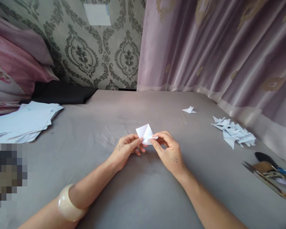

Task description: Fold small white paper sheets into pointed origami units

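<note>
Between my two hands, in the middle of the head view, is a small white folded paper [146, 133], held just above the grey sheet [138, 108]. My left hand [127, 146] pinches its left lower side between thumb and fingers. On the right, my right hand [168, 148] grips a narrow folded point of the same paper with thumb and forefinger. A square-looking flap with a crease stands up at the top. The fingertips behind the paper are partly hidden. A cream bangle [70, 203] sits on my left forearm.
A stack of white paper sheets [21, 122] lies at the left, near a black cloth [64, 92]. One folded paper bird [189, 110] rests farther back. To the right are a heap of folded white papers [237, 132] and scissors [264, 179] among small items beside the curtain [205, 47].
</note>
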`<state>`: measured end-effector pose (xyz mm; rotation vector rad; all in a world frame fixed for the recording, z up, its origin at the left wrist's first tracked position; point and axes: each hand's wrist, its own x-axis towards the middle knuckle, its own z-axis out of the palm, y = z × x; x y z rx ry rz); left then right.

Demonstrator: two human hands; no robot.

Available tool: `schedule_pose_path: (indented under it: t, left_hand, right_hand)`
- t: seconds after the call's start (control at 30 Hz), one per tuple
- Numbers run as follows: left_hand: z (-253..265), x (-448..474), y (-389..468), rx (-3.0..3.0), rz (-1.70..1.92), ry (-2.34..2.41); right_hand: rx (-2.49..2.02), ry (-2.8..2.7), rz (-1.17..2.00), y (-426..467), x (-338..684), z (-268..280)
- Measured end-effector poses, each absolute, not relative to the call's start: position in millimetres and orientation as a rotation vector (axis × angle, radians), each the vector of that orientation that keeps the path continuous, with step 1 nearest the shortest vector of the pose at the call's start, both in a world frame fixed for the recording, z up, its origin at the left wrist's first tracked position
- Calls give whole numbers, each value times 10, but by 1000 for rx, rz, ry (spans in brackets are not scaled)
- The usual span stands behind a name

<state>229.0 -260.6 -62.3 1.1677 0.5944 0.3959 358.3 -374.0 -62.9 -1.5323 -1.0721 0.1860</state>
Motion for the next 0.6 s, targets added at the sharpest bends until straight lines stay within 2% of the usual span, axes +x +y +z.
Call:
schedule_pose_path:
  t: [0.1, 0.37, 0.6]
  left_hand:
    - [-583, 2294, -2640, 1230, 425, 608]
    - [-488, 2299, -2681, 1330, 433, 584]
    - [-488, 2294, -2695, 1301, 429, 572]
  right_hand:
    - [-1544, -1095, 124, -3744, 3595, -602]
    - [-1641, -981, 267, -3754, 3598, -608]
    - [-1611, -1016, 211, -3742, 3607, -594]
